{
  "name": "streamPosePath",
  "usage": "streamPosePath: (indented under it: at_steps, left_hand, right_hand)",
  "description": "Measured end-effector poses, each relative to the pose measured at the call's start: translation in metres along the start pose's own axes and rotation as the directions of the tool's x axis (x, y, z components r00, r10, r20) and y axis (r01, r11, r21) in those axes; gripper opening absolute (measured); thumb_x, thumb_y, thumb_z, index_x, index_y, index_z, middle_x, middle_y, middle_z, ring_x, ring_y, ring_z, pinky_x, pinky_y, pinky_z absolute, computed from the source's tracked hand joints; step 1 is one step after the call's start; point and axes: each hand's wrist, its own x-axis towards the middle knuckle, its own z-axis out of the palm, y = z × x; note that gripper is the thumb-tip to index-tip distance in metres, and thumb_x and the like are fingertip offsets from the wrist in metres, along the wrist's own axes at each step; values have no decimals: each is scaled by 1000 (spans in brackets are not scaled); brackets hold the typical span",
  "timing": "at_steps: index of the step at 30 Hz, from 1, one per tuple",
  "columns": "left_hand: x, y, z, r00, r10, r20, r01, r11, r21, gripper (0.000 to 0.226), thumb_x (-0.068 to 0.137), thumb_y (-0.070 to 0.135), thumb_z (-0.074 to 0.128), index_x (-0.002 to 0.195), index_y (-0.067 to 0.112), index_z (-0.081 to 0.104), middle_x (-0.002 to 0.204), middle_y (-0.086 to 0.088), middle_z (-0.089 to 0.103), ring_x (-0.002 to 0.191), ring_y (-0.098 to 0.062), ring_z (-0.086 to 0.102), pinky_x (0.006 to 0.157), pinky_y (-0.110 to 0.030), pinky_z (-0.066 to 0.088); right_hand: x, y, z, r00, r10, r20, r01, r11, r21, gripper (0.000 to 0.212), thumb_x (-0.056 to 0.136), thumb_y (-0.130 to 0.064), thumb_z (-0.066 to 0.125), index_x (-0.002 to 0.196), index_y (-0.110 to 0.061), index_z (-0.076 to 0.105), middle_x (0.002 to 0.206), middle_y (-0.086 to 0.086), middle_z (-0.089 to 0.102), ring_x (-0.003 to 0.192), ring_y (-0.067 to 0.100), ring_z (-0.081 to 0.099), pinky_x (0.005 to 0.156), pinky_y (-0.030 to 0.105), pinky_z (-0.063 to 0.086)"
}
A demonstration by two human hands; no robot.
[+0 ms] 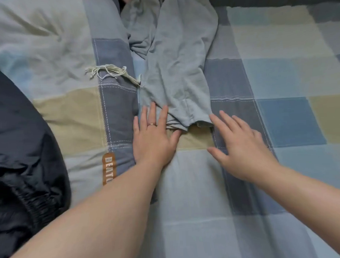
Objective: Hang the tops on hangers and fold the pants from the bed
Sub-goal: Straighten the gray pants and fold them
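One left hand [154, 137] on grey pants [175, 70]

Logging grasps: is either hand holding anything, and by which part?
Nothing held: left hand lies flat on the hem of the grey garment; right hand open beside it.

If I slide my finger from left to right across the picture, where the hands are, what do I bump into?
Black garment → brown label → left hand → hem of the grey pants → right hand → blue square of the bedcover.
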Motion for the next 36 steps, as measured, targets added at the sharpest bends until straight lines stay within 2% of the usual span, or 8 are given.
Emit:
streamPosePath:
  at_steps: [4, 8, 11, 15, 21, 27, 33, 36]
  left_hand:
    - [-1, -3, 24, 991, -17, -130, 22, 999, 35, 72, 89, 60, 32, 157, 35, 26, 167, -1, 18, 154, -25, 12, 124, -47, 6]
    - [2, -1, 19, 995, -36, -94, 42, 997, 63, 70, 89, 57, 28, 156, 35, 28, 167, -1, 18, 154, -25, 12, 124, -47, 6]
    - [3, 0, 18, 996, -48, -75, 54, 996, 74, 69, 90, 54, 26, 156, 36, 27, 167, -1, 16, 155, -25, 10, 124, -48, 5]
    - [3, -2, 19, 994, -43, -102, 51, 996, 76, 63, 93, 45, 28, 156, 41, 26, 167, 0, 16, 155, -24, 10, 124, -47, 6]
    - [2, -5, 24, 984, 30, -175, -19, 998, 62, 54, 100, 34, 41, 153, 45, 32, 167, 2, 20, 155, -26, 11, 124, -50, 6]
    - [-13, 0, 17, 915, 402, -47, -387, 903, 186, 52, 105, 25, 36, 156, 31, 30, 166, -1, 23, 153, -32, 17, 123, -53, 7]
    - [-113, 9, 16, 916, 399, 45, -400, 916, 21, 53, 101, 17, 32, 154, 22, 39, 162, -3, 33, 150, -34, 26, 122, -52, 16]
    - [-170, 24, 20, 950, 300, 85, -299, 954, -28, 45, 107, 26, 37, 151, 20, 42, 163, -2, 31, 150, -29, 26, 120, -48, 18]
  right_hand:
    - [55, 6, 19, 981, -181, -62, 183, 983, 16, 90, 86, -53, 64, 158, -39, 13, 168, -4, 9, 152, 29, 14, 115, 51, 25]
    - [94, -2, 31, 961, -204, -188, 213, 977, 29, 55, 92, -34, 62, 146, -35, 50, 161, -2, 34, 146, 29, 33, 109, 53, 26]
    - [100, -4, 44, 925, -182, -334, 218, 973, 75, 50, 88, -22, 57, 137, -30, 61, 153, -2, 48, 141, 28, 43, 108, 55, 30]
    - [101, -3, 54, 887, -204, -415, 245, 968, 49, 51, 88, -19, 54, 138, -28, 60, 151, -2, 50, 141, 26, 44, 110, 55, 31]
    - [82, -7, 63, 919, -112, -378, 187, 967, 170, 55, 93, -6, 49, 146, -20, 52, 154, 2, 47, 149, 26, 33, 120, 47, 21]
    - [14, -6, 76, 957, -1, -290, 49, 986, 161, 54, 96, -7, 48, 149, -19, 47, 154, 2, 47, 150, 26, 28, 120, 43, 19]
    - [-82, -4, 83, 989, 23, -149, 4, 985, 174, 52, 98, -8, 49, 148, -20, 48, 154, 1, 46, 150, 25, 29, 120, 42, 22]
    - [-119, -6, 80, 991, 42, -126, -14, 976, 216, 50, 97, -8, 50, 145, -21, 53, 151, 3, 51, 147, 25, 34, 116, 38, 26]
